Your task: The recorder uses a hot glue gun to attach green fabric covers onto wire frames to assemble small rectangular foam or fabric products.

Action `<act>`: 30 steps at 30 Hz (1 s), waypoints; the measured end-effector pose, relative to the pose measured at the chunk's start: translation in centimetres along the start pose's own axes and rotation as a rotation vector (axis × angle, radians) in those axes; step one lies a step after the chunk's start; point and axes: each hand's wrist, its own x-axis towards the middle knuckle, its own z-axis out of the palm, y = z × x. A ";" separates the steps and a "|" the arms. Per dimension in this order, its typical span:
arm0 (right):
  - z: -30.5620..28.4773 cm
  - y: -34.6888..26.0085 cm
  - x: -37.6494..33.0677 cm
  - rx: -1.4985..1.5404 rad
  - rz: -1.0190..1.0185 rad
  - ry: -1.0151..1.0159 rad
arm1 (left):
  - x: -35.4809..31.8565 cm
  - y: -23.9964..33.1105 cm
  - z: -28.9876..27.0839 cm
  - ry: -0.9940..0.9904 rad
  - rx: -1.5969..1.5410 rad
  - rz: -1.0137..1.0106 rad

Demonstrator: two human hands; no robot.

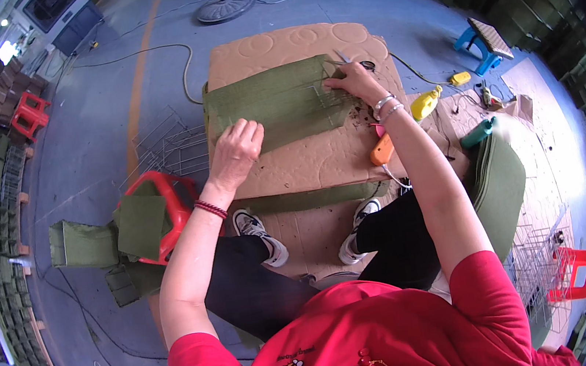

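Note:
A dark green fabric-like sheet [268, 105] lies across the cardboard-topped work surface, with a thin wire frame [330, 100] at its right end. My left hand [235, 151] is closed at the sheet's near left part, its fingers curled; what they hold, if anything, is hidden. At the far right corner, my right hand [355, 80] has thumb and fingers bent together over the sheet and wire. A thin grey pointed tool [341, 57] shows beside these fingertips, and a small black ring-shaped thing [367, 66] lies just behind the hand.
An orange hot glue gun [381, 150] and a yellow bottle [427, 102] sit by my right forearm. On the left, green pieces [142, 225] rest on a red stool [176, 198] near wire frames [174, 150]. Stacked green sheets [498, 178] stand at the right; a cable [184, 56] crosses the floor.

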 end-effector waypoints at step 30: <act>-0.5 1.7 -5.7 0.442 0.144 0.337 | -1.1 2.1 0.5 0.308 0.084 -0.036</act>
